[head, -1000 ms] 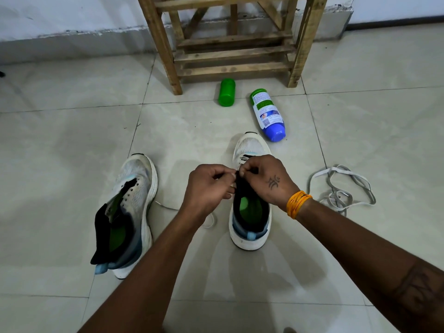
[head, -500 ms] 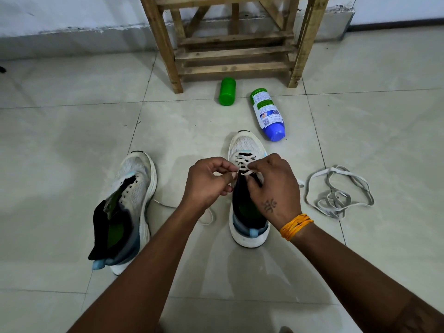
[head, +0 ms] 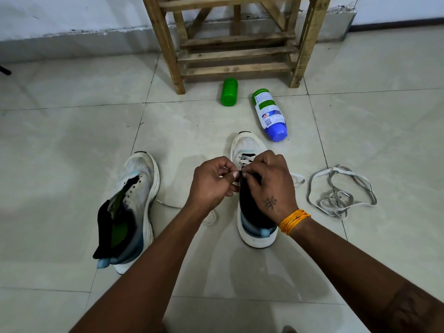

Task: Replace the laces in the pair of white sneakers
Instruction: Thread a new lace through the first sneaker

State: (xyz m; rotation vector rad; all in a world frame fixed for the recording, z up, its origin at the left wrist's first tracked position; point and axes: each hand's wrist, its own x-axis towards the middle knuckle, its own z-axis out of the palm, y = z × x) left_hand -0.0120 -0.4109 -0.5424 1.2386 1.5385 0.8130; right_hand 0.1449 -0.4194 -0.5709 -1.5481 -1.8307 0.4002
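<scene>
Kneeling apparently on pale tiled floor [head: 72,152]; wooden rack [head: 237,39] against wall [head: 60,15].

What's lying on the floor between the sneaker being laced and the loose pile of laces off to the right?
Head view: a short loop of white lace trails from the sneaker being laced beside the right hand; beyond it, bare floor tile runs to the loose lace pile.

Right hand [head: 269,183] hides the sneaker [head: 249,150] tongue.

Glossy floor tiles [head: 72,145], rough wooden stool [head: 168,51], mesh-cloth sneakers [head: 141,179]
</scene>
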